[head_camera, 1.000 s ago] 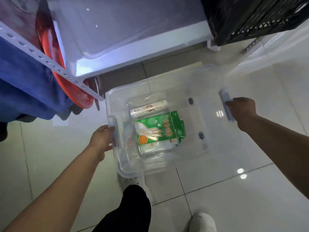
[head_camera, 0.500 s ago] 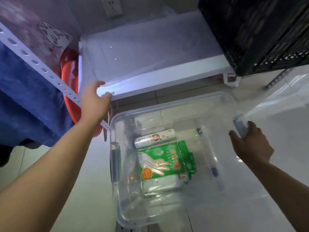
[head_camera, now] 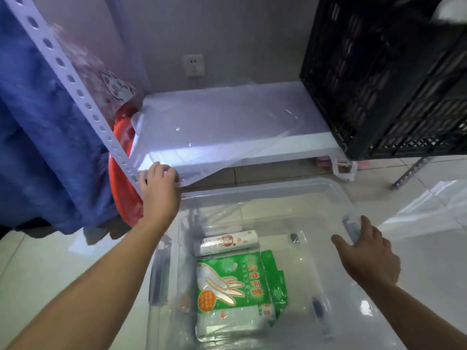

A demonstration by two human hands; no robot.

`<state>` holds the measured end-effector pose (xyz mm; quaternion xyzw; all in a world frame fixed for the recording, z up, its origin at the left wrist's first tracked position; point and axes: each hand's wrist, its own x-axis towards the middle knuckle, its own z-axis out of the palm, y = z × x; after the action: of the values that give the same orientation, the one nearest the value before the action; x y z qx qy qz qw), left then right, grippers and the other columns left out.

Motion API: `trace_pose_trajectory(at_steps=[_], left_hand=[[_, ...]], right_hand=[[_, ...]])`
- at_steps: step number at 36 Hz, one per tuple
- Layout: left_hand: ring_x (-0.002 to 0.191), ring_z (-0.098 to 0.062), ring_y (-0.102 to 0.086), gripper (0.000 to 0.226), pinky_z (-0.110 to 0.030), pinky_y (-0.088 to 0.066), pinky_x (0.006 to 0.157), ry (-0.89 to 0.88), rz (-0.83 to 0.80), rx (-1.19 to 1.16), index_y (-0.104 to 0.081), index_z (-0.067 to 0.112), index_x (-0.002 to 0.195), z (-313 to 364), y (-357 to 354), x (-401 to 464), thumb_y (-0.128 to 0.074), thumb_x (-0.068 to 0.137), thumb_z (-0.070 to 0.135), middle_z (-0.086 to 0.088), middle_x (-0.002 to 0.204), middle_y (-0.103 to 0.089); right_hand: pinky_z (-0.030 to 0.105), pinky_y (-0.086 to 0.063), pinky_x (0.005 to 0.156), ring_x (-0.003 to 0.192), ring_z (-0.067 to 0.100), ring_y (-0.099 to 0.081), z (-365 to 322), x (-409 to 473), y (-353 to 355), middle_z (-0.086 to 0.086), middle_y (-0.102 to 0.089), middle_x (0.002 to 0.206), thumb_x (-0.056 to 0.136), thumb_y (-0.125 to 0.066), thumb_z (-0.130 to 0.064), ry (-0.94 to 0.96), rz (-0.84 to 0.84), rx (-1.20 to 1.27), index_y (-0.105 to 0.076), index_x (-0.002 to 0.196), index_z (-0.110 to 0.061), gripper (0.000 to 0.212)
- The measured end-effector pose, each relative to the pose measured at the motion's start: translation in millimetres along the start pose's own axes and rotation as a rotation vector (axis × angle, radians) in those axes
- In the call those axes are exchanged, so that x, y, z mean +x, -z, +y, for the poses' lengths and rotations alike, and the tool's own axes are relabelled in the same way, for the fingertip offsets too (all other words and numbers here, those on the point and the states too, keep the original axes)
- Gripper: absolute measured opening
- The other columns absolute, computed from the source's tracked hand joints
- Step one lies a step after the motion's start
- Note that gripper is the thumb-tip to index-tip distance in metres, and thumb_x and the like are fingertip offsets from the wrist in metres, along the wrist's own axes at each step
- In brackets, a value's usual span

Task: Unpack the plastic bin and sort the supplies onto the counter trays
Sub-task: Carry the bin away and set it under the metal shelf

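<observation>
Two hands (head_camera: 158, 189) (head_camera: 367, 256) at clear bin (head_camera: 338, 195)

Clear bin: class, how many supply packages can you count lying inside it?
2. A white roll lies toward the bin's far side; a green glove packet sits just nearer the camera, touching it. More may be hidden beneath the packet.

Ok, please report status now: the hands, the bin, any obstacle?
Left hand grips clear lid edge. Right hand open at bin latch. Glove pack and roll inside, unobstructed.
</observation>
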<state>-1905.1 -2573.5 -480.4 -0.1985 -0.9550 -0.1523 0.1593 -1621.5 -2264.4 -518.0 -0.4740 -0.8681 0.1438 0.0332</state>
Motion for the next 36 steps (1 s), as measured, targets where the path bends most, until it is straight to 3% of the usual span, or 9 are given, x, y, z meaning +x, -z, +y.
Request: trace_pose_trajectory(at_steps=[4, 11, 17, 23, 26, 28, 30, 33, 36], left_hand=[[0.104, -0.038, -0.055, 0.027, -0.051, -0.044, 0.089, -0.122, 0.109, -0.068, -0.060, 0.006, 0.084, -1, 18, -9, -0.069, 0.066, -0.011, -0.014, 0.095, -0.060], [0.100, -0.042, -0.057, 0.030, -0.057, -0.046, 0.088, -0.247, 0.338, -0.348, -0.055, -0.003, 0.086, 57, 90, 8, -0.067, 0.064, -0.019, -0.022, 0.097, -0.059], [0.107, -0.037, -0.060, 0.031, -0.060, -0.050, 0.092, -0.327, 0.549, -0.435, -0.062, -0.003, 0.102, 82, 148, 19, -0.076, 0.075, -0.009, -0.022, 0.108, -0.063], [0.116, -0.020, -0.055, 0.040, -0.037, -0.047, 0.104, -0.306, 0.730, -0.642, -0.057, 0.001, 0.124, 76, 206, 22, -0.071, 0.088, 0.011, -0.014, 0.121, -0.061], [0.123, -0.016, -0.056, 0.045, -0.046, -0.048, 0.103, -0.210, 0.771, -0.810, -0.057, 0.007, 0.130, 70, 226, 23, -0.072, 0.090, 0.018, 0.001, 0.128, -0.060], [0.120, -0.011, -0.058, 0.046, -0.045, -0.053, 0.097, -0.160, 0.837, -0.920, -0.058, 0.012, 0.130, 65, 236, 27, -0.073, 0.089, 0.024, 0.017, 0.125, -0.062], [0.114, -0.002, -0.060, 0.045, -0.029, -0.053, 0.094, -0.108, 0.899, -0.952, -0.061, 0.014, 0.128, 60, 242, 31, -0.073, 0.088, 0.030, 0.015, 0.121, -0.063], [0.110, -0.004, -0.064, 0.039, -0.026, -0.052, 0.096, 0.005, 0.813, -0.980, -0.063, 0.021, 0.125, 47, 232, 38, -0.070, 0.089, 0.033, 0.006, 0.119, -0.067], [0.108, -0.011, -0.065, 0.042, -0.033, -0.053, 0.096, 0.184, 0.540, -0.922, -0.064, 0.023, 0.127, 26, 206, 44, -0.069, 0.087, 0.036, 0.003, 0.119, -0.069]], right_hand=[[0.054, -0.039, 0.103, 0.133, 0.035, -0.043, 0, -1, 1, 0.009, -0.038, 0.153, 0.080, -0.043, -0.068, 0.031, 0.002, 0.002, -0.017, 0.150, -0.024, 0.087], [0.054, -0.017, 0.115, 0.150, 0.028, -0.010, -1, -1, 22, 0.004, 0.001, 0.165, 0.083, -0.054, -0.066, -0.045, -0.197, 0.050, 0.005, 0.154, -0.039, 0.096], [0.057, -0.026, 0.112, 0.143, 0.035, -0.028, -38, 11, 54, 0.010, -0.022, 0.161, 0.081, -0.073, -0.044, -0.011, 0.009, 0.459, -0.019, 0.154, -0.027, 0.093], [0.051, -0.024, 0.118, 0.145, 0.027, -0.026, -95, 25, 87, 0.002, -0.020, 0.162, 0.073, -0.073, -0.059, -0.020, 0.118, 1.108, -0.008, 0.155, -0.030, 0.108], [0.048, -0.026, 0.117, 0.145, 0.022, -0.026, -116, 31, 106, -0.002, -0.018, 0.162, 0.077, -0.070, -0.061, -0.031, 0.153, 1.296, -0.005, 0.154, -0.035, 0.104], [0.047, -0.028, 0.117, 0.144, 0.022, -0.029, -124, 35, 118, -0.002, -0.023, 0.161, 0.077, -0.069, -0.063, 0.027, 0.178, 1.389, -0.012, 0.154, -0.034, 0.099], [0.052, -0.038, 0.111, 0.135, 0.026, -0.044, -127, 38, 126, 0.003, -0.041, 0.152, 0.076, -0.069, -0.065, 0.119, 0.180, 1.458, -0.027, 0.149, -0.029, 0.091], [0.047, -0.049, 0.098, 0.115, 0.023, -0.057, -121, 41, 130, 0.009, -0.057, 0.132, 0.083, -0.061, -0.058, 0.128, 0.252, 1.391, -0.046, 0.136, -0.020, 0.067], [0.036, -0.049, 0.072, 0.090, 0.023, -0.057, -105, 45, 125, 0.016, -0.063, 0.110, 0.091, -0.051, -0.055, 0.009, 0.303, 1.136, -0.061, 0.106, -0.015, 0.044]])
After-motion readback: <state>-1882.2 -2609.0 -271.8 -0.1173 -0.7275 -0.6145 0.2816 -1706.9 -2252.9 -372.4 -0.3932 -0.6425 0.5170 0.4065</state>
